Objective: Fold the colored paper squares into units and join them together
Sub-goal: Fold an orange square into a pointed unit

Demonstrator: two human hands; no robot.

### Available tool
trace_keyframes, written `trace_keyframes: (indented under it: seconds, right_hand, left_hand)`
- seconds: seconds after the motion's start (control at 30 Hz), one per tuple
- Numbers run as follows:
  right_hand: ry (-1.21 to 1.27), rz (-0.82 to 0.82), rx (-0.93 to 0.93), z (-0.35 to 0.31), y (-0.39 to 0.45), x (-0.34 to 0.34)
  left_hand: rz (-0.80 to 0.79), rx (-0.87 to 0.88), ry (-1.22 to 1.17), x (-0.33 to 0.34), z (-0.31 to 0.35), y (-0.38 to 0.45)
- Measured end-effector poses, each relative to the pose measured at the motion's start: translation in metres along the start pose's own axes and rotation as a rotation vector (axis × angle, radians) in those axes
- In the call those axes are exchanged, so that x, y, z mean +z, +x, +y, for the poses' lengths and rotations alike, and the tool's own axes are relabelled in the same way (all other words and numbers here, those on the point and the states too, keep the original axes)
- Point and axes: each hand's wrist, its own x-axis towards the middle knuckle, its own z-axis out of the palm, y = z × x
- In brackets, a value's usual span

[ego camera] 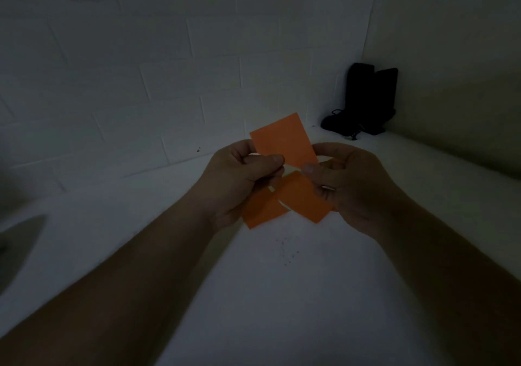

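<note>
Orange paper units (284, 145), three flat flaps fanning out, pinched between my left hand (239, 179) and right hand (346, 182).

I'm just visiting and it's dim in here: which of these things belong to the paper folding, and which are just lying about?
Part of the job:
- orange paper pieces, held above the white table
- left hand, pinching them
- right hand, pinching them

Just lying about:
- black objects in the far corner, too dark to identify
- grey shape at the left edge, unclear
</note>
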Motion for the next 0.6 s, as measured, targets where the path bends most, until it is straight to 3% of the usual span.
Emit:
trace_keyframes:
  seconds: [0.3, 0.37, 0.47, 0.6]
  right_hand:
    - [-0.012, -0.015, -0.030, -0.0031, 0.0002, -0.0013]
    - [-0.073, -0.023, -0.046, -0.0050, -0.0008, -0.0016]
    - [-0.363, 0.046, -0.123, -0.0062, -0.0006, -0.0037]
    - [-0.604, 0.179, -0.348, -0.0039, -0.0024, -0.0047]
  left_hand:
    - [0.012, 0.071, 0.043, -0.0046, 0.0008, 0.0021]
    - [0.023, 0.167, 0.172, -0.0071, -0.0018, 0.0024]
    - [0.097, 0.392, 0.479, -0.0087, -0.0014, -0.0002]
    - [0.091, 0.562, 0.583, -0.0089, -0.0019, -0.0047]
